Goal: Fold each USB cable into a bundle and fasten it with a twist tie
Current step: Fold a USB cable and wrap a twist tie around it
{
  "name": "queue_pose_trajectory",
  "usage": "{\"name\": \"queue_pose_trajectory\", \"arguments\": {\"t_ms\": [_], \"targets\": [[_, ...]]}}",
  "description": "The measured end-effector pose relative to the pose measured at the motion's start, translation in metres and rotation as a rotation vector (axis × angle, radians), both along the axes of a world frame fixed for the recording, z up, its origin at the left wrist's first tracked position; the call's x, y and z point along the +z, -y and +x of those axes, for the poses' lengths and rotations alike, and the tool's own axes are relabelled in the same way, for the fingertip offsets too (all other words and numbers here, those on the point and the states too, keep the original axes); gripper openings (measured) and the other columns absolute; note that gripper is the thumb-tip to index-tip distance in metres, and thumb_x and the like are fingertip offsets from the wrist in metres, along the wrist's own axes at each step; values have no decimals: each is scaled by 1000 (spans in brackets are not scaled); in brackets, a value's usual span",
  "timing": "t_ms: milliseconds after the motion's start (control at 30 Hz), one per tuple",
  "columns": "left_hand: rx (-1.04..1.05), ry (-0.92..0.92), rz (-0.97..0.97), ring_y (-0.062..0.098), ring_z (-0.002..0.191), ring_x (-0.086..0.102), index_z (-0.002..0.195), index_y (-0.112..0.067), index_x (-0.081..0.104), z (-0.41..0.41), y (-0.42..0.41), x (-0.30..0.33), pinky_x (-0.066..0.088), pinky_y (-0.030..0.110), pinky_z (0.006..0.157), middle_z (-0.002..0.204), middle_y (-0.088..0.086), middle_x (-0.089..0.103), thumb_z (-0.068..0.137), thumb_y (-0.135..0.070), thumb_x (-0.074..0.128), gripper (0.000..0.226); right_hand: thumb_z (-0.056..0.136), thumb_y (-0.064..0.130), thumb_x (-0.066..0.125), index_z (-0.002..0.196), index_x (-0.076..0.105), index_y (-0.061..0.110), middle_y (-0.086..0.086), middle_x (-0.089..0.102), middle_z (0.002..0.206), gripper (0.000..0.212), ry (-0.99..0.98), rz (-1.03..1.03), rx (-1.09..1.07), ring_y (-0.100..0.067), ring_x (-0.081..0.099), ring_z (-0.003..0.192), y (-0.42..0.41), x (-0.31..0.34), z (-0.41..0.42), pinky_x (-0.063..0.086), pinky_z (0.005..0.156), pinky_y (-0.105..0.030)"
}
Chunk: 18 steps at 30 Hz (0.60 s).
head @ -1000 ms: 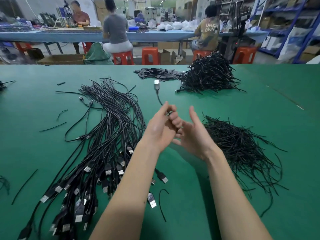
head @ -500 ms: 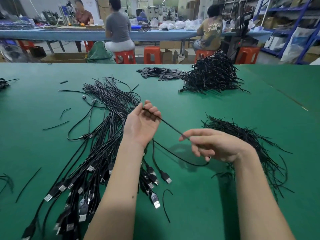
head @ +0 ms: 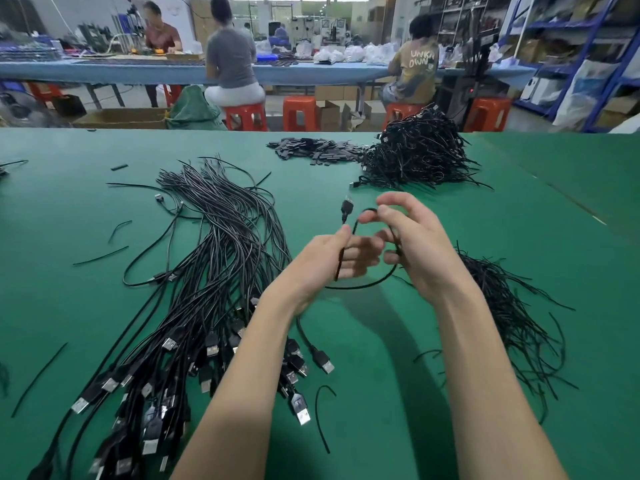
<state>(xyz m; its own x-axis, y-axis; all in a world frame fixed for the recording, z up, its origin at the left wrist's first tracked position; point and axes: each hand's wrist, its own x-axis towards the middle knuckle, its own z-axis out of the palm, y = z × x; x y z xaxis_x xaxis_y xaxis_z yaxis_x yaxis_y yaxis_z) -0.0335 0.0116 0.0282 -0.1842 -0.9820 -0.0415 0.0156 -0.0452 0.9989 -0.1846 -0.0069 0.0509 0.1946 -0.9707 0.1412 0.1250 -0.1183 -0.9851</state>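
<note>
Since half a second ago the right hand has risen from low at centre right to meet the left hand at the middle of the frame, and the USB cable, then stretched straight between them, now curves in a loop. The left hand pinches the cable between thumb and forefinger, its other fingers loosely extended; just above the pinch a small connector stands upright. The right hand's fingers are curled around the top of the loop, thumb and forefinger pinching it; the lower arc sags beneath both hands, clear of the green table. A further length of this cable appears to run down past the left wrist to a USB-A plug lying on the table, though the forearm hides the join. At centre left lies a long sheaf of loose cables, their plugs fanned toward the lower left. At centre right, partly behind the right forearm, lies a heap of black twist ties; single ties are scattered over the table. At upper centre right is a mound of bundled cables, with a low pile of small black pieces just to its left. Along the top of the frame, three people sit at a blue bench on orange stools.
</note>
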Motion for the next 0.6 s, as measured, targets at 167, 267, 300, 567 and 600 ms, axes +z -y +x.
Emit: {"name": "queue_pose_trajectory", "arguments": {"t_ms": [167,267,300,567,600], "targets": [[92,-517,-46,24,108,69,123,0,62,9,2,8,56,34,94,125,23,66,109,-34,25,52,99,16,54,117,48,10,-17,69,105,20,141,261,693,-25,69,77,-17,-8,-1,63,72,-46],[6,-831,-66,33,118,64,125,5,59,25,1,17,57,36,93,129,23,64,110,-32,22,54,98,16,56,111,43,9,-17,70,89,19,-31,421,807,-28,70,78,-16,-32,-8,54,95,-54],[-22,-862,-77,31,115,66,124,5,61,29,-1,18,58,34,88,128,22,65,110,-31,22,55,100,19,57,109,44,8,-16,71,86,20,-174,463,806,-25,70,73,-15,-37,-8,58,87,-44],[-239,-232,-39,22,77,75,105,-9,78,37,-12,14,54,18,57,115,16,72,107,-37,29,56,99,14,62,108,60,8,-4,57,73,11,-18,354,58,-3,37,37,1,-25,-8,43,42,-17],[-260,-137,-22,26,86,76,104,-7,77,35,-11,14,58,21,63,113,17,73,107,-36,28,57,101,12,59,107,58,11,-4,62,75,7,93,309,24,-4,42,41,2,-17,-8,47,46,-19]]}}
